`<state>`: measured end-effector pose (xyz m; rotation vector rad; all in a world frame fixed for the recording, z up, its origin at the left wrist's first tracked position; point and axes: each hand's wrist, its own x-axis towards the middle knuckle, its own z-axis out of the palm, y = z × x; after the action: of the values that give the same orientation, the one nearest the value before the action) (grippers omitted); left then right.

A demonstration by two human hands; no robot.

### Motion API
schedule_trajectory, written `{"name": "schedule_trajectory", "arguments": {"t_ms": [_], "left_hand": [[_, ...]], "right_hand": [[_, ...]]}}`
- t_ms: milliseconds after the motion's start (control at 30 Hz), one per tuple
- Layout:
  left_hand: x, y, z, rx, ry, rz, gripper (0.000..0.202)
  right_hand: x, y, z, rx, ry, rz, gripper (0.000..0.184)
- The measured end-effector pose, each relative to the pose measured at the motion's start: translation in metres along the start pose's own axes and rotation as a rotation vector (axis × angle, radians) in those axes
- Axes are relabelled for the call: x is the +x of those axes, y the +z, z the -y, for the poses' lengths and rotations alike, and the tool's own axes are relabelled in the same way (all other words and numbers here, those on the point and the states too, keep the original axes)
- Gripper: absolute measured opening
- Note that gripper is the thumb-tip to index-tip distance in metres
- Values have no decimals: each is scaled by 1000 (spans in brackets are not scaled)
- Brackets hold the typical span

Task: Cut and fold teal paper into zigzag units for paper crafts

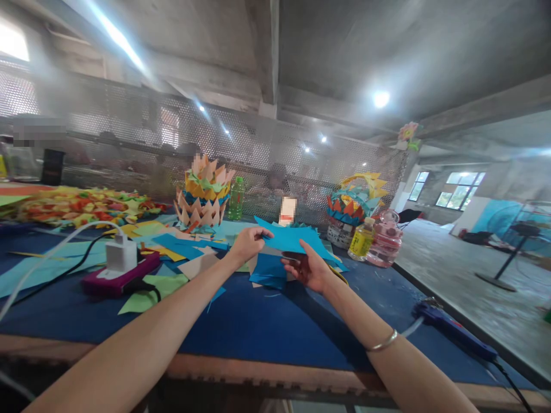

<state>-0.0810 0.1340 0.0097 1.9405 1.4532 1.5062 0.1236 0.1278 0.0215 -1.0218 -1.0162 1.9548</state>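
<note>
A bright blue sheet of paper (286, 236) is held up over the table, in front of both hands. My left hand (248, 246) is closed on its left edge in a pinch between thumb and fingers. At the near right edge, my right hand (309, 268) has its thumb on the sheet and its fingers curled below. A dark, narrow object (294, 255) shows between that thumb and those fingers; I cannot make out its kind. More folded blue paper (267, 272) lies beneath the sheet. Behind my right wrist a yellow-and-black curved edge (339, 274) partly shows.
Layered paper-petal crafts (202, 198) stand back left; a paper-decorated basket (350, 203) stands back right. Nearby are a yellow bottle (361, 240) and pink jug (384, 241). A purple power strip (123, 275) with cables lies left, a blue glue gun (456, 331) right.
</note>
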Motion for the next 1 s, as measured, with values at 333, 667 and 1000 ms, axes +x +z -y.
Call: {"name": "schedule_trajectory", "arguments": {"t_ms": [333, 667, 1000], "left_hand": [[3, -9, 20, 113, -213, -141, 27], [-2, 0, 22, 238, -253, 84, 23], [6, -13, 11, 41, -286, -95, 8]], "right_hand": [[12, -8, -1, 69, -230, -263, 14], [13, -5, -7, -1, -297, -300, 7], [25, -16, -7, 40, -456, -470, 22]]}}
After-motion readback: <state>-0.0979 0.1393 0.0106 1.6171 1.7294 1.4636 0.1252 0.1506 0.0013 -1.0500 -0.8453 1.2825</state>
